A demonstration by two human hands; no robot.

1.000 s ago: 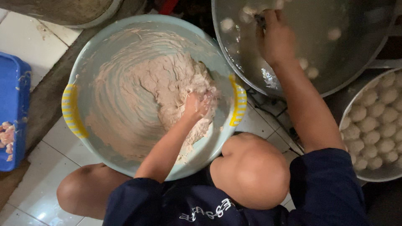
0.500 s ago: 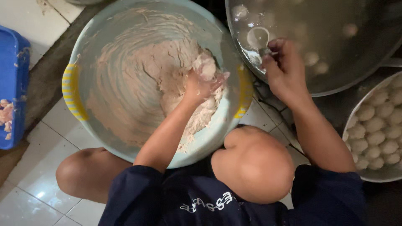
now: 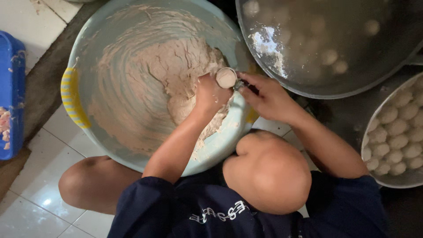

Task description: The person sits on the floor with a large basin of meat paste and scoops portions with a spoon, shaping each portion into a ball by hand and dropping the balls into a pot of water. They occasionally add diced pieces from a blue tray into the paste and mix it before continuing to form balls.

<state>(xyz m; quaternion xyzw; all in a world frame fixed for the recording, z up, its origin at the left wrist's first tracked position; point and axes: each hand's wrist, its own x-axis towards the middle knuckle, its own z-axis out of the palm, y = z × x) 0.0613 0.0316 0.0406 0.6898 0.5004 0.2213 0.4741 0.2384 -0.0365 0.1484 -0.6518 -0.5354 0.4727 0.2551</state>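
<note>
A big pale-green basin [image 3: 103, 132] with yellow handles holds thick beige paste [image 3: 176, 66], smeared up its walls. My left hand [image 3: 210, 94] sits in the paste at the basin's right side, fist closed and squeezing a lump of it. My right hand [image 3: 269, 98] holds a small metal spoon [image 3: 227, 78] by its handle. The spoon's bowl rests against the top of my left fist and carries a round dab of paste.
A large metal pot [image 3: 308, 83] of cloudy water with floating pale balls stands at the upper right. A round metal bowl [image 3: 372, 169] of several pale balls is at the right edge. A blue tray [image 3: 12, 88] lies on the white tiled floor at the left. My knees are below the basin.
My right hand has come back from the pot to the basin with the spoon. The spoon now meets my left fist, which has closed on paste.
</note>
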